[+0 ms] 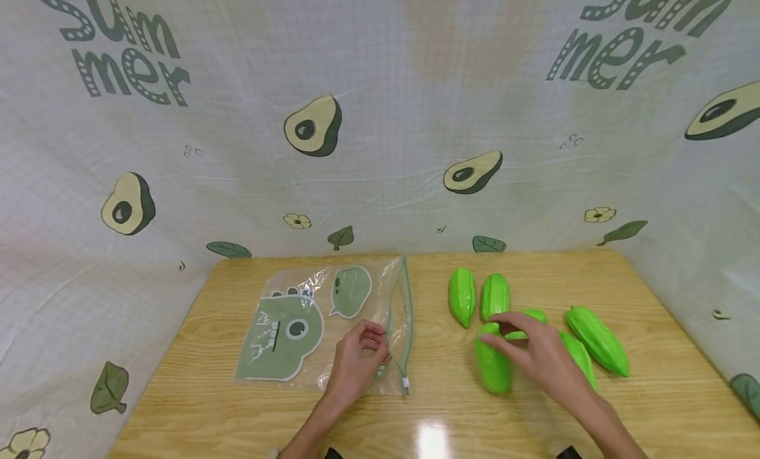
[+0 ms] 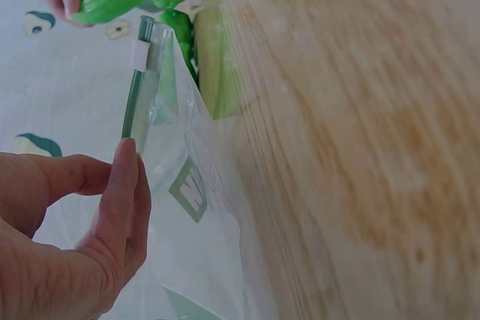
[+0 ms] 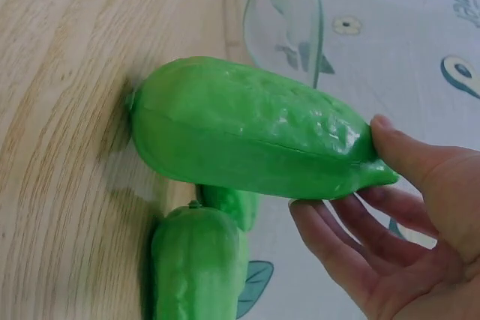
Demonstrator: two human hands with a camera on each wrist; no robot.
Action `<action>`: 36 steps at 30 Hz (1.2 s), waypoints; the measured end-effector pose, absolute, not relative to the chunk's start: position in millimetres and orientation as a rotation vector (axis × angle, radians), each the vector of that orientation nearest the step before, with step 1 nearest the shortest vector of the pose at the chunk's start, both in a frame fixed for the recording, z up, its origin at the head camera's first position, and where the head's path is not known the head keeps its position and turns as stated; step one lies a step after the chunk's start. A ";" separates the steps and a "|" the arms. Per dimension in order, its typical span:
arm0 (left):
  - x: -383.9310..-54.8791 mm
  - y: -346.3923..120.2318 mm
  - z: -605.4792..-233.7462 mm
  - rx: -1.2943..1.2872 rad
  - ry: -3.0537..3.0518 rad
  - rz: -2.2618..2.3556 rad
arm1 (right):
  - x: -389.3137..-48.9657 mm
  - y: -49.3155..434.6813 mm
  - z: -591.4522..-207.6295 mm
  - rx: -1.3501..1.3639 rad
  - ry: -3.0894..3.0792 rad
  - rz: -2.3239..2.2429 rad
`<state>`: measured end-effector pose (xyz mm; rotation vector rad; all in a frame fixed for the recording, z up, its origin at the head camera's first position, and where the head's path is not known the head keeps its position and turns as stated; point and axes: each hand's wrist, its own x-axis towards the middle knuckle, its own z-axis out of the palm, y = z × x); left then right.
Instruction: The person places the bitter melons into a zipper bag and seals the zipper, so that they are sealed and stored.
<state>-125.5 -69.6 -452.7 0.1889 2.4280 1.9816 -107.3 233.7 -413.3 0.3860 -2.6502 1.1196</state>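
Note:
My left hand [image 1: 357, 360] pinches the green rim of a clear plastic slider bag [image 1: 285, 340] near its mouth. The bag lies flat on the left of the table, printed with a green one-eyed monster. Its mouth faces right and gapes, and a white slider [image 2: 140, 56] sits at the near end of the rim. My right hand [image 1: 546, 357] holds a bumpy green toy bitter melon [image 3: 255, 133] by its pointed tip, thumb on one side and fingers on the other. The melon's blunt end hangs down close over the wood.
Several more green melons lie about the right hand: one [image 1: 462, 295] at the back, another [image 1: 495, 294] beside it, and a longer one [image 1: 598, 341] at the right. A pale cloth [image 1: 380, 116] with avocado prints rises behind the wooden table [image 1: 237, 419] and along its sides.

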 end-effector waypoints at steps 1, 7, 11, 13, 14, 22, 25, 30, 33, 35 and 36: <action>-125.3 -69.6 -452.5 0.188 2.427 1.983 | -108.2 233.6 -412.8 0.369 -2.654 1.142; -125.3 -69.0 -451.5 0.190 2.425 1.988 | -114.3 232.7 -412.0 0.287 -2.665 1.213; -124.9 -69.4 -450.7 0.189 2.423 1.987 | -118.5 230.3 -412.6 0.235 -2.669 1.198; -124.8 -69.6 -450.5 0.188 2.424 1.987 | -120.2 228.4 -412.6 0.200 -2.666 1.205; -124.8 -69.7 -450.5 0.186 2.423 1.988 | -121.0 227.4 -412.4 0.183 -2.666 1.211; -124.3 -70.2 -450.0 0.194 2.426 1.983 | -125.8 220.9 -412.2 0.119 -2.617 1.320; -123.9 -70.5 -449.8 0.195 2.421 1.983 | -127.7 218.2 -413.1 0.110 -2.588 1.366; -123.5 -71.0 -449.6 0.196 2.418 1.985 | -131.6 212.0 -414.8 0.111 -2.491 1.499; -123.3 -71.3 -449.8 0.202 2.417 1.984 | -134.3 207.5 -417.1 0.133 -2.413 1.604; -123.0 -71.6 -450.0 0.201 2.415 1.986 | -135.8 205.0 -418.9 0.139 -2.379 1.651; -123.0 -71.8 -450.2 0.200 2.414 1.986 | -136.3 203.6 -419.5 0.140 -2.370 1.663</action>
